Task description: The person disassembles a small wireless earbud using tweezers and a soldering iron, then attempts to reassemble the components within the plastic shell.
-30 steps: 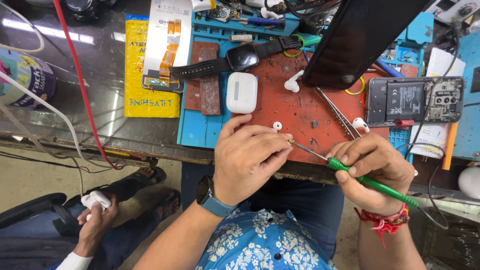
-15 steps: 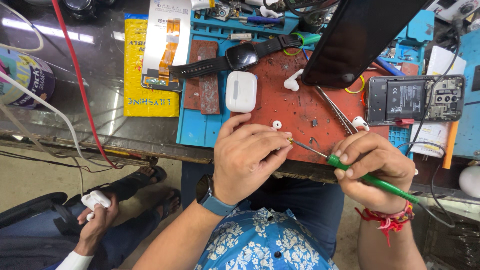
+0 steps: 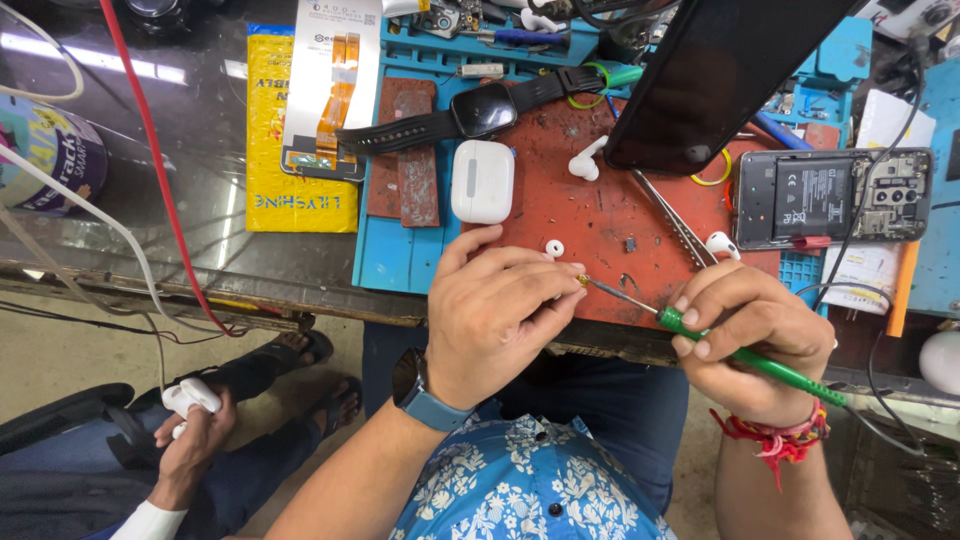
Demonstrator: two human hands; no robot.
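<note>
Working at the near edge of a cluttered bench (image 3: pixel 180 200), the left hand (image 3: pixel 495 315) is curled with its fingertips pressed together, pinching a very small part that is too tiny to identify, held steady just past the edge of a red-brown work mat (image 3: pixel 590 215); the right hand (image 3: pixel 755 340) is closed in a pen-like grip around a green-handled tool (image 3: pixel 750 358), its thin metal tip slanted up-left to meet the pinched part, a hold that seems chosen for fine control. On the mat, near the hands: one white earbud (image 3: pixel 554 248) just above the left fingers, a second (image 3: pixel 720 243) beside the right hand, a third (image 3: pixel 585 162) higher up, metal tweezers (image 3: pixel 672 222) lying diagonally, and a white rounded charging case (image 3: pixel 482 181) on the mat's left edge over a blue tray (image 3: pixel 400 255). A smartwatch with dark strap (image 3: pixel 483 108) lies across the top. A black slab-like device (image 3: pixel 720 75) leans over the mat's upper right; an opened phone (image 3: pixel 830 198) lies to the right, back off. Packages: a flat yellow rectangular packet (image 3: pixel 270 185) left of the tray, overlaid by a white card carrying orange flex ribbon (image 3: pixel 335 85); a round printed tin (image 3: pixel 55 155) at far left. Another person's hand (image 3: pixel 190 430) below left holds a white object
</note>
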